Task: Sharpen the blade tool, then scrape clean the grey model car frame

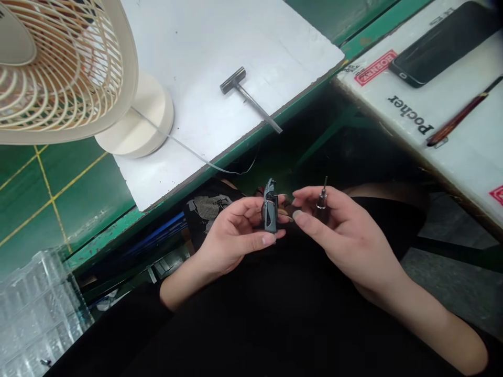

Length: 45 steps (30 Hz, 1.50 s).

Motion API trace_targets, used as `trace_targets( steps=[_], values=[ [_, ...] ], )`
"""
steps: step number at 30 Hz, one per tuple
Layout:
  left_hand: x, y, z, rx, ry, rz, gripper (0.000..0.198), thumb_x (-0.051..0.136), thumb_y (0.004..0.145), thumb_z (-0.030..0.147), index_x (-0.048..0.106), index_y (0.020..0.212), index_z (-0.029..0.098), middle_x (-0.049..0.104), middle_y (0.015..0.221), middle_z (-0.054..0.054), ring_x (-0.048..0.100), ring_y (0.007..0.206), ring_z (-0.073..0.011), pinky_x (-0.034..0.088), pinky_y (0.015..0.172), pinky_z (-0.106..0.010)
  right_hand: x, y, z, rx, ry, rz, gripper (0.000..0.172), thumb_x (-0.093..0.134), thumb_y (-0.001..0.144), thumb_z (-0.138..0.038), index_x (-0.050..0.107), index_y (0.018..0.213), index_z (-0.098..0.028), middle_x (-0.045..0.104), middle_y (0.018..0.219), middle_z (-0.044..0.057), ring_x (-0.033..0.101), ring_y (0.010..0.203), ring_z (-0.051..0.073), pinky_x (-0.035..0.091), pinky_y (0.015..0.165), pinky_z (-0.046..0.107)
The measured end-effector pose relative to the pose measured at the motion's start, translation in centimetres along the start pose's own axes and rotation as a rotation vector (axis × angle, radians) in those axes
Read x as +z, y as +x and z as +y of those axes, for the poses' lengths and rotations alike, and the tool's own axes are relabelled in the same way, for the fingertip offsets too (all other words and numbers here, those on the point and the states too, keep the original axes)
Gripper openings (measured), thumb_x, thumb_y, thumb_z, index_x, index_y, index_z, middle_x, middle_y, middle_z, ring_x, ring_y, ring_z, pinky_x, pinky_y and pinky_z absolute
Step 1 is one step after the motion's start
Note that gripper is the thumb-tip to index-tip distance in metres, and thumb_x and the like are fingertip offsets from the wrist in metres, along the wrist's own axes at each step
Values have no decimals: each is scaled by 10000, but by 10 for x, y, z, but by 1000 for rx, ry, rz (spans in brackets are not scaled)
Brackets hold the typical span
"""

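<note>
Bare left hand (236, 235) raised mid-frame, fingers curled, thumb lying across front. Bare right hand (346, 235) just beside it, thumb and fingertips (298, 217) pinched together. Bare forearms (428, 330) angle down toward lower frame corners, wrists gently bent.

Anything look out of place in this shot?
Yes: the metal T-handle tool lies on the white board with its shaft tip jutting past the board's edge, so it looks poorly placed.
</note>
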State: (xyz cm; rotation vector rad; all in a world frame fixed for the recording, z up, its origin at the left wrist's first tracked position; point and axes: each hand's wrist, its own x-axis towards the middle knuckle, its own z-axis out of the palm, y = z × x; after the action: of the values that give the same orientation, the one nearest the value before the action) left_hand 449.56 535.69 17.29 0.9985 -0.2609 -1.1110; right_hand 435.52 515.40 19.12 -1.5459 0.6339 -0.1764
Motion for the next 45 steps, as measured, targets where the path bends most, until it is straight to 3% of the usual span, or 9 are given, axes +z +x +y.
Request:
trace_targets(
  steps=[3,6,9,13,17,23,28,38,45],
  values=[
    [-1,-1,-3,0,26,-3,491,1056,959,149,879,1397,283,851,1604,-124,870,1408,-349,772,1185,-562,-2,0,-4,-36,-66,-14,242,965,1070,-532,900,1207,-344,881,1092,6,795,934,194,707,863,316],
    [-4,0,-10,47,43,-29,540,1038,971,121,873,1451,307,905,1433,-95,874,1389,-322,771,1183,-524,-2,0,-6,-43,-79,-24,213,944,1089,-504,896,1196,-327,871,1040,3,804,904,196,710,838,311],
    [-4,2,-13,72,38,-40,566,1028,969,84,879,1462,319,906,1407,-71,877,1373,-282,770,1172,-460,-1,0,-5,-69,-129,-31,212,895,1123,-498,883,1185,-295,875,1034,22,814,875,213,724,819,344],
    [-1,2,-9,36,-9,-5,456,1037,975,130,884,1380,275,905,1409,-85,897,1339,-307,798,1115,-472,-7,-3,-3,-153,-289,2,266,824,1172,-500,860,1340,-297,905,1183,54,878,1015,270,764,900,420],
    [1,-1,-1,-6,-55,33,374,1034,1004,248,827,1316,245,900,1443,-118,921,1290,-358,809,1088,-561,-16,-13,-8,-374,-508,8,352,776,1192,-320,828,1540,-314,920,1320,76,914,1082,294,786,894,434],
    [1,-4,3,11,-79,28,584,1072,950,296,731,1424,303,898,1435,-110,910,1322,-396,784,1128,-629,-18,-25,-25,-559,-589,45,199,792,1184,-234,833,1371,-288,947,1197,53,921,958,257,790,873,396],
    [3,-5,3,-6,-43,26,739,1119,882,354,772,1533,297,862,1507,-147,894,1336,-434,779,1134,-635,-11,-24,-32,-646,-614,46,215,759,1200,-176,828,1385,-260,928,1157,56,903,948,241,785,893,381],
    [1,-9,-5,51,22,21,636,1086,925,303,841,1512,326,881,1518,-131,894,1355,-444,770,1151,-677,-10,-25,-34,-667,-683,44,247,720,1214,-165,848,1410,-243,937,1141,43,885,904,231,771,870,367],
    [-5,-8,4,222,295,-30,590,1018,992,192,881,1549,329,865,1600,-141,890,1375,-392,751,1195,-562,-17,-13,-43,-517,-535,-35,210,730,1214,-326,937,1245,-302,961,1086,12,916,856,270,799,843,437]
  ],
)
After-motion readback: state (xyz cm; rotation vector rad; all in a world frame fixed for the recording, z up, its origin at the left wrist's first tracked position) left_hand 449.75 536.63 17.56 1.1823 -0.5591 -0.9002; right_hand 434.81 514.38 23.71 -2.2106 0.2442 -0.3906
